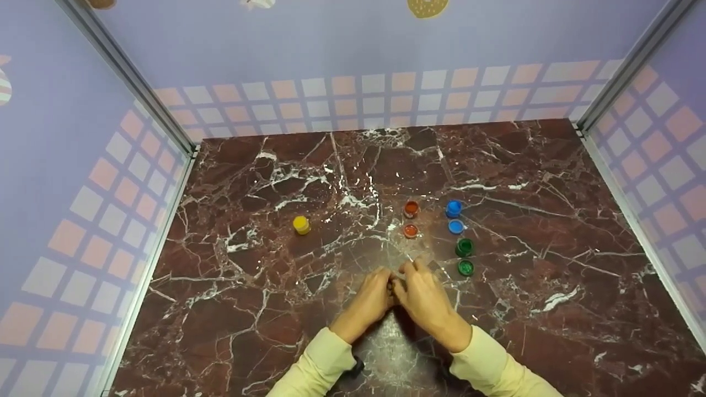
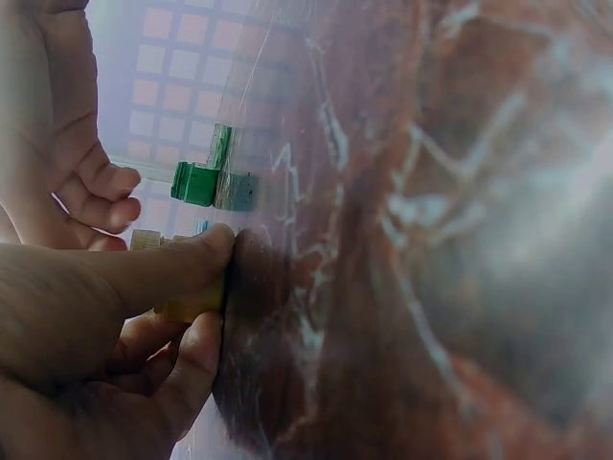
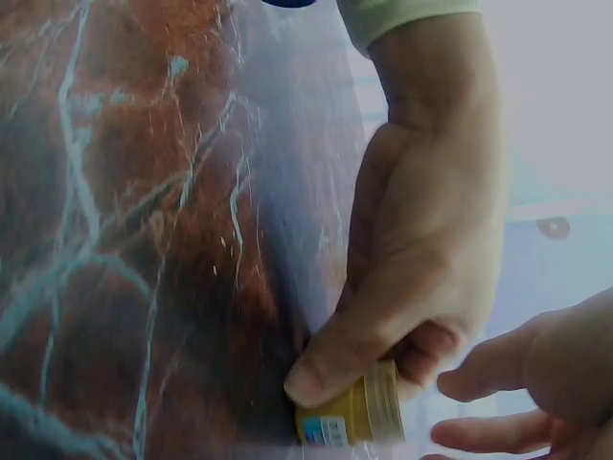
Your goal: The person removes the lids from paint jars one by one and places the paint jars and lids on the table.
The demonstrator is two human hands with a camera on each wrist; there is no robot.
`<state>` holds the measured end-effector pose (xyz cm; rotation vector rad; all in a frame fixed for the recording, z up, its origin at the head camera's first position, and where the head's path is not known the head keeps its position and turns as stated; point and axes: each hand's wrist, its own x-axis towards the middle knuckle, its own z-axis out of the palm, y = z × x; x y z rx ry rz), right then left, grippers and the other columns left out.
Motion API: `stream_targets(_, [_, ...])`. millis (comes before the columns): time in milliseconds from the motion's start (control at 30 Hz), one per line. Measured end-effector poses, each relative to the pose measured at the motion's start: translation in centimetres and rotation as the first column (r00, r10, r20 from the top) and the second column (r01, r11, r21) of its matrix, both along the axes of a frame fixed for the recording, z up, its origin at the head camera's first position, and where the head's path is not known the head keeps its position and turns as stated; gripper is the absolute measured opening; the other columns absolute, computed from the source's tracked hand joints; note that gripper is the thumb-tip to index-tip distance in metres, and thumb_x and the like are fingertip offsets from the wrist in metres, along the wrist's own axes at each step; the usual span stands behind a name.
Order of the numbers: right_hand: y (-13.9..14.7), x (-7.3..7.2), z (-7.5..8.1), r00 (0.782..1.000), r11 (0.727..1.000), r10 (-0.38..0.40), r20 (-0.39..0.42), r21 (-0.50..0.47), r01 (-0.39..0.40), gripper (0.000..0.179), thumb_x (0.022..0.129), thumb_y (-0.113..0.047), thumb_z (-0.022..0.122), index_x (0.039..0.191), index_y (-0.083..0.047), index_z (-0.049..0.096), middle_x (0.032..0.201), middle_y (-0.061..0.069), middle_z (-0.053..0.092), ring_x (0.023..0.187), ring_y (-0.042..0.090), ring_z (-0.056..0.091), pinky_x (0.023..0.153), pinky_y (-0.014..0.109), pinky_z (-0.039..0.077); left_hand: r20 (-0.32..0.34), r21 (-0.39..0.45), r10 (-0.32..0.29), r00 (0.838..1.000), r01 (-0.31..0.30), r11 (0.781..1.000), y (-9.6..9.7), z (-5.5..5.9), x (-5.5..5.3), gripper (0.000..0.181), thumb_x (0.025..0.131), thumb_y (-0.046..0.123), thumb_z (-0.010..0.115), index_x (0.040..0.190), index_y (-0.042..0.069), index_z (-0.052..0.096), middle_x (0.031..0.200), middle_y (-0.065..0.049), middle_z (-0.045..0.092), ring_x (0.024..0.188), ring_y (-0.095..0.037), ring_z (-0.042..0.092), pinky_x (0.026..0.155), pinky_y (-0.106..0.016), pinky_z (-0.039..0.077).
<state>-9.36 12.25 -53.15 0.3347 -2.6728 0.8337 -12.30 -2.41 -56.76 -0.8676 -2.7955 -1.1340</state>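
My left hand [image 1: 370, 298] pinches a small yellow paint jar [image 3: 350, 417] between thumb and fingers, low at the tabletop. The jar's ribbed end [image 3: 385, 402] points up, and a small label shows on its side. In the head view the hands mostly hide this jar. Close beside it is my right hand [image 1: 427, 300], its fingers [image 3: 488, 376] loosely bent and apart from the jar in the right wrist view. I see nothing between them. Beyond the hands, in the left wrist view, stands a green paint jar [image 2: 194, 184].
Rightward on the marbled table [image 1: 248, 331] are an orange jar [image 1: 411, 208] with its lid [image 1: 410, 231], a blue jar [image 1: 454, 208] with its lid [image 1: 456, 226], and a green lid [image 1: 466, 268]. Another yellow jar [image 1: 301, 225] stands left. Patterned panels [image 1: 353, 94] border the table.
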Motion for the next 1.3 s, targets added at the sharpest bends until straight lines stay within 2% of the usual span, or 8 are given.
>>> stream_targets(200, [-1.0,0.2,-0.4,1.000,0.996,0.024,-0.006,0.090,-0.023,0.020,0.082,-0.005,0.079,0.088,0.001,0.061,0.082,0.013,0.055,0.065,0.037,0.062,0.056,0.049,0.054,-0.067,-0.004,-0.009,0.998,0.009,1.000,0.1,-0.2,-0.2,0.013,0.082,-0.008,0.066,0.088,0.002,0.060,0.081,-0.006,0.056,0.079,-0.028,0.060,0.075,-0.040,0.052])
stream_targets(433, [-1.0,0.0,-0.5,0.999,0.990,0.048,-0.010,0.130,-0.046,0.024,0.081,-0.003,0.081,0.084,0.000,0.058,0.081,0.012,0.052,0.070,0.037,0.061,0.059,0.048,0.055,-0.069,0.017,-0.011,0.998,0.012,1.000,0.0,-0.2,-0.3,0.018,0.077,-0.004,0.074,0.090,0.001,0.063,0.083,-0.008,0.060,0.079,-0.025,0.060,0.075,-0.039,0.052])
stream_targets(633, [-0.2,-0.6,-0.4,0.985,0.976,0.171,0.009,0.133,-0.171,0.022,0.079,0.004,0.078,0.084,0.001,0.057,0.083,0.011,0.051,0.070,0.034,0.060,0.061,0.047,0.054,-0.041,0.003,0.007,0.999,-0.006,1.000,-0.1,-0.2,-0.2,0.026,0.072,-0.002,0.079,0.092,0.002,0.063,0.085,-0.008,0.061,0.081,-0.025,0.061,0.076,-0.038,0.052])
stream_targets(767, [0.8,-1.0,-0.5,0.960,0.951,0.281,0.008,0.131,-0.280,0.022,0.078,0.004,0.081,0.088,0.000,0.062,0.087,0.009,0.053,0.072,0.029,0.059,0.066,0.044,0.053,0.000,-0.008,0.016,1.000,-0.016,1.000,-0.1,-0.1,-0.2,0.027,0.072,0.000,0.080,0.092,0.002,0.062,0.085,-0.007,0.059,0.079,-0.023,0.058,0.074,-0.038,0.051])
stream_targets(933, [1.8,-1.5,-0.4,0.922,0.906,0.386,0.025,0.180,-0.383,0.021,0.082,-0.004,0.083,0.093,-0.003,0.065,0.090,0.007,0.055,0.079,0.025,0.060,0.071,0.042,0.054,0.031,-0.011,0.026,0.999,-0.025,1.000,0.0,0.1,-0.2,0.029,0.071,-0.001,0.079,0.094,0.001,0.063,0.086,-0.006,0.059,0.078,-0.022,0.057,0.073,-0.037,0.051])
stream_targets(1167, [2.8,-2.2,-0.2,0.853,0.832,0.518,0.068,0.193,-0.520,0.019,0.084,-0.003,0.080,0.098,-0.004,0.069,0.099,0.007,0.062,0.088,0.023,0.063,0.079,0.037,0.056,0.025,-0.024,0.023,0.999,-0.022,0.999,0.1,0.1,-0.1,0.034,0.073,0.005,0.086,0.099,0.002,0.064,0.092,-0.008,0.063,0.085,-0.026,0.063,0.079,-0.039,0.053])
stream_targets(1300, [3.1,-2.5,-0.1,0.821,0.805,0.566,0.069,0.166,-0.569,0.019,0.083,-0.006,0.081,0.100,-0.006,0.071,0.105,0.005,0.065,0.095,0.021,0.062,0.083,0.036,0.056,0.032,-0.013,0.011,0.999,-0.011,1.000,0.1,0.0,-0.2,0.036,0.076,0.013,0.088,0.102,0.002,0.067,0.092,-0.007,0.065,0.087,-0.025,0.064,0.080,-0.038,0.053])
